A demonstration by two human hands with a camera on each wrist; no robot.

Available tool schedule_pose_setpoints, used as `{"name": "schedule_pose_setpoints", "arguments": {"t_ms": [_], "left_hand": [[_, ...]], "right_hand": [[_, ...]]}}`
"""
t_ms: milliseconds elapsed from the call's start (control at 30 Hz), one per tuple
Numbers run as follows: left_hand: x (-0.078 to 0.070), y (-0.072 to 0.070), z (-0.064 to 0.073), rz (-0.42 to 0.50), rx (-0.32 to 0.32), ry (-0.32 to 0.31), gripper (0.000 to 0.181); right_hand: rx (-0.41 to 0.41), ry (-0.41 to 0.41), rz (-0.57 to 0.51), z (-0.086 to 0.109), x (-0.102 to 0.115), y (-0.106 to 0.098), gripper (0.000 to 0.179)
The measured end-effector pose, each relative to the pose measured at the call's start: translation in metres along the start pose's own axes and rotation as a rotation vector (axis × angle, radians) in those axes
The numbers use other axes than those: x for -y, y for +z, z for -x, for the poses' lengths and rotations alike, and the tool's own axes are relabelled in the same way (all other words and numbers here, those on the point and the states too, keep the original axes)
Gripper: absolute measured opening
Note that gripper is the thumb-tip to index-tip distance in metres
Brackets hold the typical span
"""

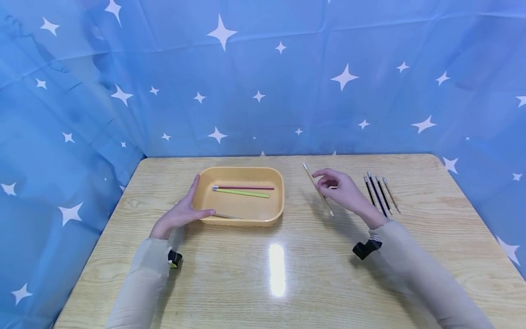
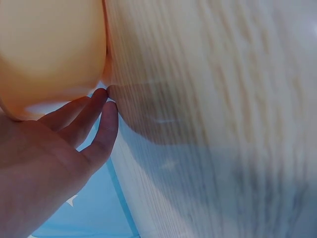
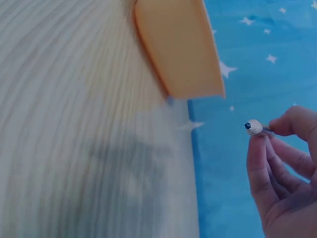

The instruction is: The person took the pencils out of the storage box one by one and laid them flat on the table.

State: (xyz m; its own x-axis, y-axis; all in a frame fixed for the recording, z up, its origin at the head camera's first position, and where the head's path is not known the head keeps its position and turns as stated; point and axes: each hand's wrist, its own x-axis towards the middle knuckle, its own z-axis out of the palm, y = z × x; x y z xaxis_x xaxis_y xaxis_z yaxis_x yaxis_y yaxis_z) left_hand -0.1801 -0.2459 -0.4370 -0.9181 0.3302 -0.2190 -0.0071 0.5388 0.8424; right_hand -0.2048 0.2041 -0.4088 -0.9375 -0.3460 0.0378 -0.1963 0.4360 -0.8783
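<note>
A shallow orange-yellow tray [image 1: 246, 208] sits on the wooden table. My left hand [image 1: 181, 214] holds its left end, thumb at the near rim and fingers along the outer side. In the tray lie a dark red pencil [image 1: 246, 188] and a lime green pencil [image 1: 244, 193]. Another thin pencil [image 1: 228, 216] shows along the near wall, partly hidden by the thumb. To the right of the tray, my right hand [image 1: 345, 191] pinches a natural-wood pencil [image 1: 325, 201] between thumb and fingertips. Its sharpened dark tip [image 3: 254, 127] faces the camera in the right wrist view.
Several pencils [image 1: 378, 195], dark and tan, lie side by side on the table right of my right hand. A blue curtain with white stars [image 1: 287, 114] hangs behind the table's back edge and along both sides. Light reflects off the tabletop [image 1: 230, 274] near the middle.
</note>
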Motion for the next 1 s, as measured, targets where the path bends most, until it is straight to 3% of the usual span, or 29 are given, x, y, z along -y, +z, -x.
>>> {"name": "schedule_pose_setpoints", "arguments": {"t_ms": [700,1000], "left_hand": [[0.0,-0.002,-0.002,-0.009,-0.01,-0.014,0.115],[-0.001,0.001,0.001,0.023,-0.013,-0.018,0.115]], "right_hand": [[-0.142,0.042,0.203,0.045,-0.044,-0.058,0.032],[-0.17,0.076,0.264,0.057,-0.054,-0.069,0.032]]}}
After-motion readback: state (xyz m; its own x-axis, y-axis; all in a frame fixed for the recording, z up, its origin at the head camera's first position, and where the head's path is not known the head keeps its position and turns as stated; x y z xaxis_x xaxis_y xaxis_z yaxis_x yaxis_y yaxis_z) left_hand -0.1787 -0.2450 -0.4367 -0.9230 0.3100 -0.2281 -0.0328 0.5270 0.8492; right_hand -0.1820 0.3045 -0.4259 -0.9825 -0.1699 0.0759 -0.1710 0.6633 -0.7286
